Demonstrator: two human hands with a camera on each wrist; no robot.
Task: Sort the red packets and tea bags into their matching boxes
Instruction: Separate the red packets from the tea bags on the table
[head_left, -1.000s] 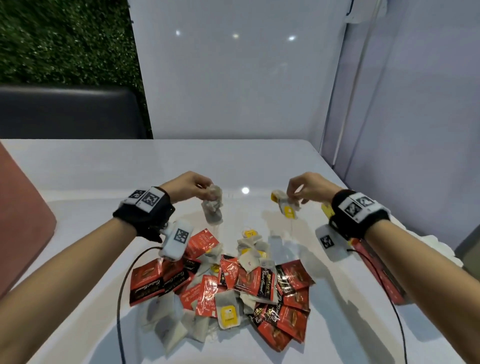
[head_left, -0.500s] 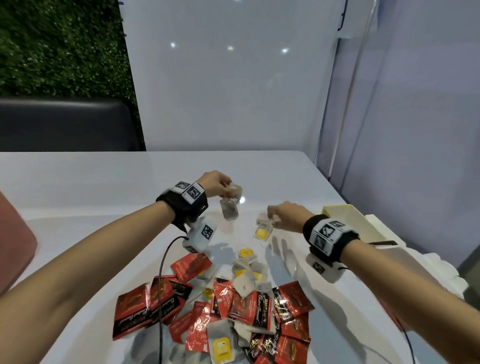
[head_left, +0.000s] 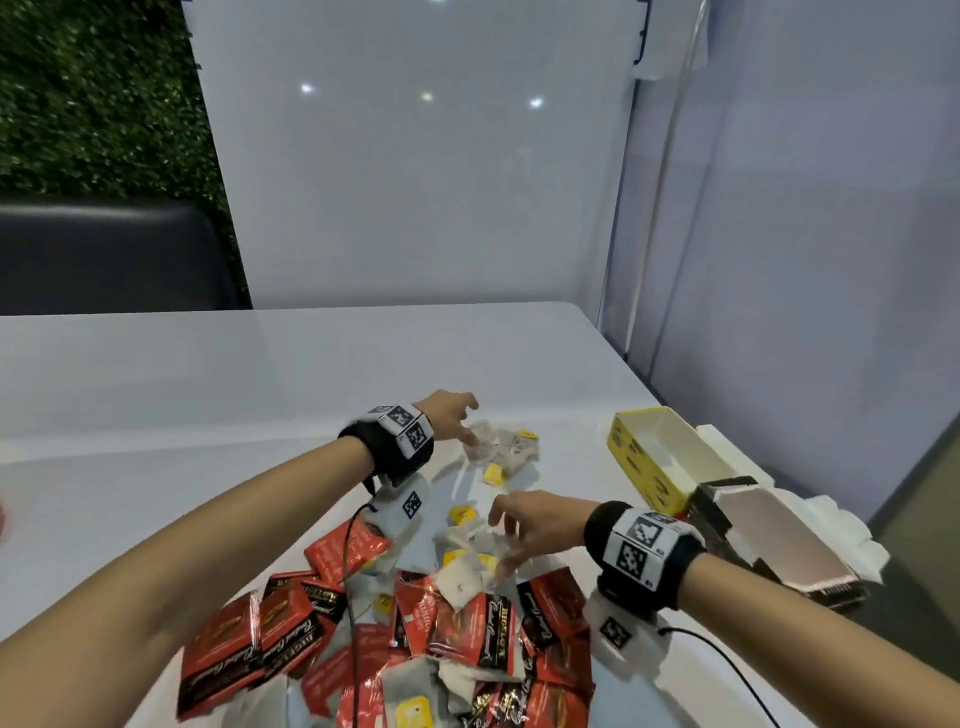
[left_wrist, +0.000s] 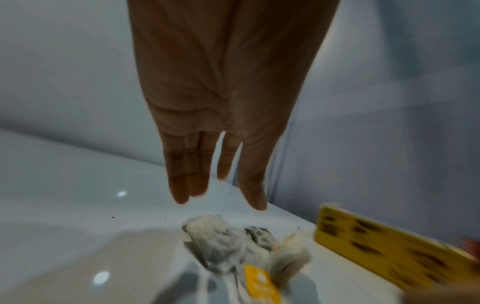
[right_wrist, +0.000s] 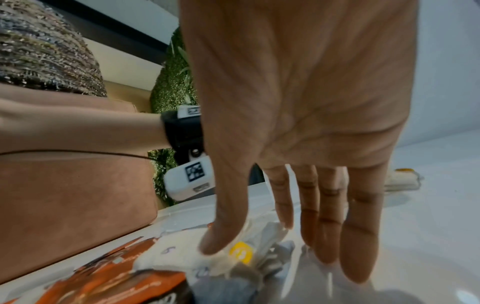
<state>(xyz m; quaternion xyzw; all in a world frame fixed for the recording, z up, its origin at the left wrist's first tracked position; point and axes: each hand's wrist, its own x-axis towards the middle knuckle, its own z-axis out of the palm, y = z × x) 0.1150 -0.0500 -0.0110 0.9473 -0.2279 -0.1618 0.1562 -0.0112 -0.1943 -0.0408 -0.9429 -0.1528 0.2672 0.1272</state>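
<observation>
A heap of red packets (head_left: 467, 634) mixed with white tea bags bearing yellow tags (head_left: 462, 515) covers the near table. A small separate clump of tea bags (head_left: 506, 447) (left_wrist: 233, 246) lies farther out. My left hand (head_left: 457, 421) (left_wrist: 221, 185) hovers just above that clump, fingers straight and empty. My right hand (head_left: 511, 527) (right_wrist: 285, 236) reaches down with spread fingers over the tea bags (right_wrist: 241, 251) at the heap's far edge, gripping nothing. An open yellow box (head_left: 649, 457) (left_wrist: 389, 253) and an open dark red box (head_left: 769, 540) stand to the right.
The white table (head_left: 208, 395) stretches far and left of the hands. White padding (head_left: 852, 525) lies under the boxes near the right edge. A black cable (head_left: 353, 597) trails from my left wrist across the packets. A pink seat (right_wrist: 72, 195) sits on the left.
Both hands have let go of the tea bags they carried; these now lie in a clump on the table. My right hand has drawn back over the heap.
</observation>
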